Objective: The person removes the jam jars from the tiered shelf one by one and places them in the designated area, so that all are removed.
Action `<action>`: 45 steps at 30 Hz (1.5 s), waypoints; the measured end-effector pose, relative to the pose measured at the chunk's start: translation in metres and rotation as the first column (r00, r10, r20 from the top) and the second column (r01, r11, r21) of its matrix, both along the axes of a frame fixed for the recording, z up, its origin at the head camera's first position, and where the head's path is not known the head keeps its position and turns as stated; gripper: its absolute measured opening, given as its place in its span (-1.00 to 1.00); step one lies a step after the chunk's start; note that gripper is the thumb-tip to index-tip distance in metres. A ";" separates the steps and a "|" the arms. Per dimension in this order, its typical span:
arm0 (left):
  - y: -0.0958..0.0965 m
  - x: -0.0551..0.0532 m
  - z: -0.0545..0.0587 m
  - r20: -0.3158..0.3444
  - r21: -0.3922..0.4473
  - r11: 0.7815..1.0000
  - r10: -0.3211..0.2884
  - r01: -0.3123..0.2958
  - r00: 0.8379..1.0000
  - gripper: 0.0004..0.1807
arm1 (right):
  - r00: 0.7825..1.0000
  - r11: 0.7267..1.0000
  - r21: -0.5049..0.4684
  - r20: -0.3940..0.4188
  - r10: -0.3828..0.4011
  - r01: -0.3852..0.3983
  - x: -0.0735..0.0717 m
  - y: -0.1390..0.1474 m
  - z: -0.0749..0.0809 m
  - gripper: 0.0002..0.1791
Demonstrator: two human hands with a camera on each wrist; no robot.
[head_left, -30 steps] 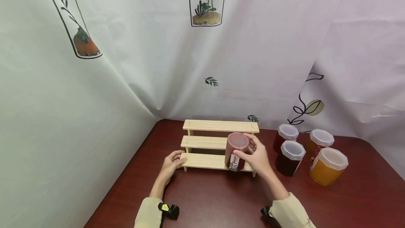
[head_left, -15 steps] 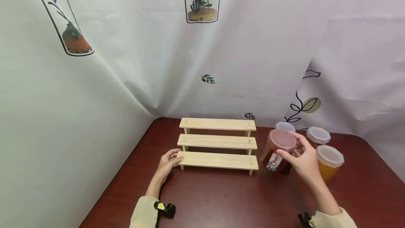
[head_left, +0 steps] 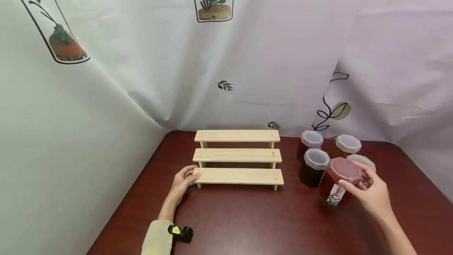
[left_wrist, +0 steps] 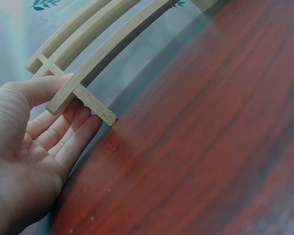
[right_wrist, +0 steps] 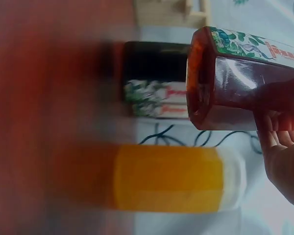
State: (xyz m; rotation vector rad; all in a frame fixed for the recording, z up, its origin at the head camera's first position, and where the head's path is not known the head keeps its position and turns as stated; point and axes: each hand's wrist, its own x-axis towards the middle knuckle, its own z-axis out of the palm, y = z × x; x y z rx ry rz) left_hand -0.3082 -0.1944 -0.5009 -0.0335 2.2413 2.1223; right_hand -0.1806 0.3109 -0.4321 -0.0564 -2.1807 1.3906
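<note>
My right hand (head_left: 371,192) holds a red jar (head_left: 330,192) with a pinkish lid and a white label, fingers and thumb around its upper part. In the right wrist view the jar (right_wrist: 245,93) is raised, its base showing above the level of the tabletop. My left hand (head_left: 182,182) grips the left end of the lowest step of a three-step wooden shelf (head_left: 237,176). The left wrist view has the thumb laid over the plank (left_wrist: 83,73) and the fingers curled beneath it by the leg. All three steps of the shelf are bare.
Right of the shelf stand a dark jar (head_left: 310,174), a red jar (head_left: 305,145) behind it, and another lidded jar (head_left: 347,146). A yellow jar (right_wrist: 171,178) is partly hidden behind the held one in the head view. White printed cloth (head_left: 283,50) walls the table's back and left.
My right hand has carried the red jar from the lowest step rightward, to the front of the other jars. My left hand stays at the shelf's end. The head view has shifted slightly.
</note>
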 end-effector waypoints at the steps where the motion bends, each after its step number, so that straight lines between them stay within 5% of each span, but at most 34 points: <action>1: 0.000 0.000 0.000 0.002 0.003 1.000 0.001 -0.001 1.000 -0.42 | 1.000 1.000 0.007 0.011 -0.004 0.004 0.001 0.001 -0.003 -0.27; 8: -0.001 0.002 0.001 -0.011 -0.009 1.000 0.003 -0.003 1.000 -0.43 | 0.998 0.999 0.031 0.052 0.029 -0.031 0.000 0.005 -0.029 -0.28; 14: -0.001 0.001 0.001 -0.016 -0.021 1.000 -0.003 0.003 1.000 -0.43 | 0.989 0.989 -0.061 0.044 0.140 -0.138 -0.006 0.005 -0.046 -0.26; 25: -0.001 0.002 0.002 -0.025 -0.030 1.000 0.000 -0.001 1.000 -0.41 | 0.952 0.919 -0.250 -0.054 0.301 -0.305 -0.010 0.006 -0.045 -0.29; 45: -0.003 0.002 0.000 -0.031 -0.027 1.000 -0.015 0.015 0.999 -0.42 | 0.950 0.934 -0.180 -0.022 0.311 -0.309 -0.004 -0.001 -0.041 -0.32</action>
